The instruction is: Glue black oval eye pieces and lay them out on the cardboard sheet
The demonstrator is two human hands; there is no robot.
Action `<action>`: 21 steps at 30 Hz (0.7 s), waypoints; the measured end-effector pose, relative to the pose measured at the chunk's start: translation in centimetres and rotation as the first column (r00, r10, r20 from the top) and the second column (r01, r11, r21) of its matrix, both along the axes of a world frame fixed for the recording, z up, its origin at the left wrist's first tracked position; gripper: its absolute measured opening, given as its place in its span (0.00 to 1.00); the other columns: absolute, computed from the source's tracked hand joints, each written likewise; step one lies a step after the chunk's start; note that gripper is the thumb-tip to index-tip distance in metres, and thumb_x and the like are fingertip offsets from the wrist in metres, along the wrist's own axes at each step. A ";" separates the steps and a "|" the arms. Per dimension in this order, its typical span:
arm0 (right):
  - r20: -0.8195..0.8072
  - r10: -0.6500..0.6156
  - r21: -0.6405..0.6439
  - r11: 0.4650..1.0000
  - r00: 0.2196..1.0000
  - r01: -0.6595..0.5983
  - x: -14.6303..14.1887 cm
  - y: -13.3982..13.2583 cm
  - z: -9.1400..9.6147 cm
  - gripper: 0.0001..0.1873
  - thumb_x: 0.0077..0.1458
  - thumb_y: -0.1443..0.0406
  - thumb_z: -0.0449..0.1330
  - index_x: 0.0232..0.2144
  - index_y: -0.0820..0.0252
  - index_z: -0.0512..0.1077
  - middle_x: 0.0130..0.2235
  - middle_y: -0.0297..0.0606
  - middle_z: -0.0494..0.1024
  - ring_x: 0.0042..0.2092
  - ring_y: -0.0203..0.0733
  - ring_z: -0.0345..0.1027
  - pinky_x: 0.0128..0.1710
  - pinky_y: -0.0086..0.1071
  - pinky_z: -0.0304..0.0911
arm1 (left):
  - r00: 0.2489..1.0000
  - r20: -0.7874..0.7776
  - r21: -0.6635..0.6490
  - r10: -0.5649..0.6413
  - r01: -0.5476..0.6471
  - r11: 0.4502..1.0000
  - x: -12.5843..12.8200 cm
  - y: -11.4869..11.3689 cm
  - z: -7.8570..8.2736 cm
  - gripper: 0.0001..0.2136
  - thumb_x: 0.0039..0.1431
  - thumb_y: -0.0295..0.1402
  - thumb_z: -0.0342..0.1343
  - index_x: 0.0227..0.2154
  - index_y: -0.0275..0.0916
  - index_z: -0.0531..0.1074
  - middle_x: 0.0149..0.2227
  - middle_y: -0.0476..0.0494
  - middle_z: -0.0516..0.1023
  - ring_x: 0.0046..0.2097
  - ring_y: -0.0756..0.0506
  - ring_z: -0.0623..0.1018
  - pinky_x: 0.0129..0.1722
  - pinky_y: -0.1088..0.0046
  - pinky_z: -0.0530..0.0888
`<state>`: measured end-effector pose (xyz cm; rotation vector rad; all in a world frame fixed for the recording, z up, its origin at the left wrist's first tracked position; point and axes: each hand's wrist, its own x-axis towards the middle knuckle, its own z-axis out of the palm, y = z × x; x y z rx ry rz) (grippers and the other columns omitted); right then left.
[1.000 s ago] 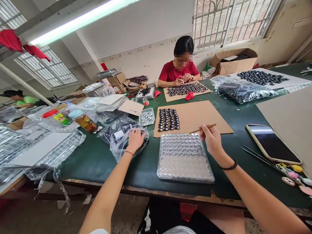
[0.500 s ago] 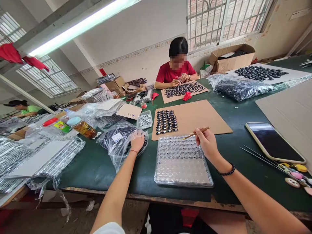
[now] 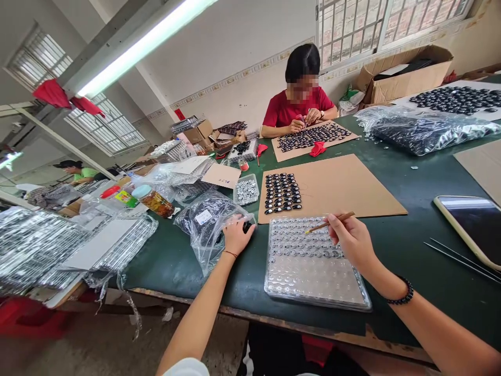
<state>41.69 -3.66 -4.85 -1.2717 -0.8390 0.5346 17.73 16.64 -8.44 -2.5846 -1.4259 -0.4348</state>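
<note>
On the near side of the green table, a person works with both hands while I stand beside. The left hand lies at the mouth of a crumpled plastic bag, which is full of dark parts. Its fingers are curled, and the fingertips seem to pinch one small dark piece just at the edge of the bag. The right hand is closed on a thin wooden stick, held like a pen. The tip of the stick points to the left and hangs over the far rows of a clear blister tray. This tray lies flat between the two hands, close to the table edge.

Just behind the tray lies a cardboard sheet, and neat rows of dark pieces cover its left part. A small clear box with silver bits stands beside the sheet. A phone lies to the right, well apart. Across the table sits a person in a red shirt, with both hands at another cardboard.
</note>
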 end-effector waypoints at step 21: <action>0.084 -0.038 -0.029 0.999 0.996 0.041 -0.4 -0.3 0.3 0.16 0.54 0.54 0.53 0.26 0.62 0.68 0.18 0.30 0.63 0.17 0.30 0.56 0.15 0.25 0.53 | 0.995 0.005 -0.061 -0.095 0.095 0.994 -0.8 -0.2 0.3 0.19 0.55 0.46 0.49 0.48 0.46 0.69 0.53 0.43 0.66 0.53 0.37 0.64 0.49 0.58 0.63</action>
